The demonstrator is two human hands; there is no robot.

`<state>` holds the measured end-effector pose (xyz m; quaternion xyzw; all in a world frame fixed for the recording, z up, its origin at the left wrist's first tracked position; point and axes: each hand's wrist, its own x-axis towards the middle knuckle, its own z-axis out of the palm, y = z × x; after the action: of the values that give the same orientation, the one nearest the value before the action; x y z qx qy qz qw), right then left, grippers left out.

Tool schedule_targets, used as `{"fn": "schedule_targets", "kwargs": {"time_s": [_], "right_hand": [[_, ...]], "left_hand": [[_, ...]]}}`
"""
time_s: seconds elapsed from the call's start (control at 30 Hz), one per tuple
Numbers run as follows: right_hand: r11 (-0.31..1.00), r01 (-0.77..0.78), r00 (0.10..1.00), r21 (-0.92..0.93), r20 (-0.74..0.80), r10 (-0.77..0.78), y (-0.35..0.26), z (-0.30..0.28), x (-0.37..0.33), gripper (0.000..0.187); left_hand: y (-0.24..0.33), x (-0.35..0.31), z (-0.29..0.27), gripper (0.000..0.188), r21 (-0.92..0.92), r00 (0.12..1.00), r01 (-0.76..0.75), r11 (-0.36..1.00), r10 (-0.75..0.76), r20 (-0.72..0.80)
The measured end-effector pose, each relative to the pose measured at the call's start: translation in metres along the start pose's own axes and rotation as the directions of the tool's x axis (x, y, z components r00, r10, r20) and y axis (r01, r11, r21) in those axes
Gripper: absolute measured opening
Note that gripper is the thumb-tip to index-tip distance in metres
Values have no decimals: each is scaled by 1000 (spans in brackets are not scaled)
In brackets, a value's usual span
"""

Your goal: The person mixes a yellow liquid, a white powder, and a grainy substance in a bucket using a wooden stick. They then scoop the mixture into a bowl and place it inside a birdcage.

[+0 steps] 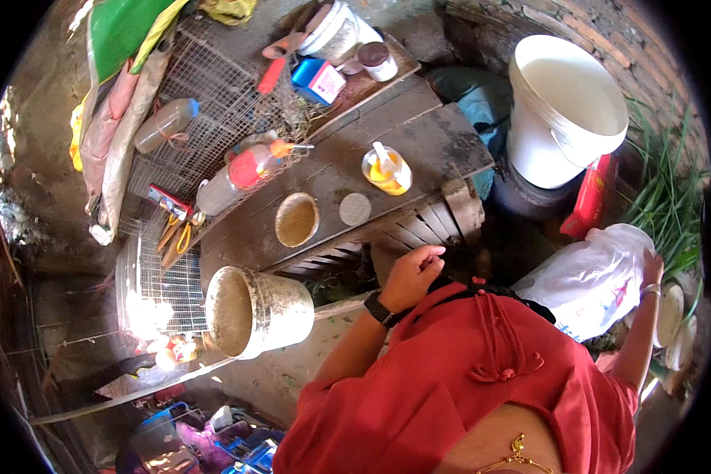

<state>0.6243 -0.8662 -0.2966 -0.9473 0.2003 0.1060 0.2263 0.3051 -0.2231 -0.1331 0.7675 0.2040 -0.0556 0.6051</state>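
My left hand [415, 272], a dark watch [379, 308] on its wrist, hovers with fingers curled and nothing visible in them, just off the front edge of a weathered wooden bench [419, 142] and its slatted crate [419, 229]. My right hand [652, 265] reaches out to the right and grips the top of a white plastic bag [592, 284]. A red garment fills the lower middle of the view.
On the bench sit a brown-filled cup [296, 220], a round lid [355, 208] and a yellow jar [387, 170]. A dirty bucket [257, 312] lies tipped at the left. A white bucket [565, 110], red package [592, 197], wire cage [213, 103] and grass [671, 197] surround them.
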Motion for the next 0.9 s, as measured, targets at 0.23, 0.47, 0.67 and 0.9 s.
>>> {"fn": "schedule_targets", "kwargs": {"time_s": [0.23, 0.47, 0.67, 0.9], "right_hand": [[789, 462, 712, -405, -361, -602, -121, -2, -73, 51], [772, 555, 831, 308, -164, -532, -222, 31, -158, 38], [715, 20, 969, 699, 162, -185, -272, 27, -208, 41], [543, -93, 995, 835, 103, 11, -320, 17, -137, 65]], "left_hand": [[-40, -11, -62, 25, 127, 982, -55, 990, 77, -174], [-78, 0, -117, 24, 21, 943, 44, 999, -34, -330], [-93, 13, -127, 24, 131, 949, -41, 991, 79, -304], [-71, 14, -108, 24, 53, 982, -18, 998, 27, -188]]}}
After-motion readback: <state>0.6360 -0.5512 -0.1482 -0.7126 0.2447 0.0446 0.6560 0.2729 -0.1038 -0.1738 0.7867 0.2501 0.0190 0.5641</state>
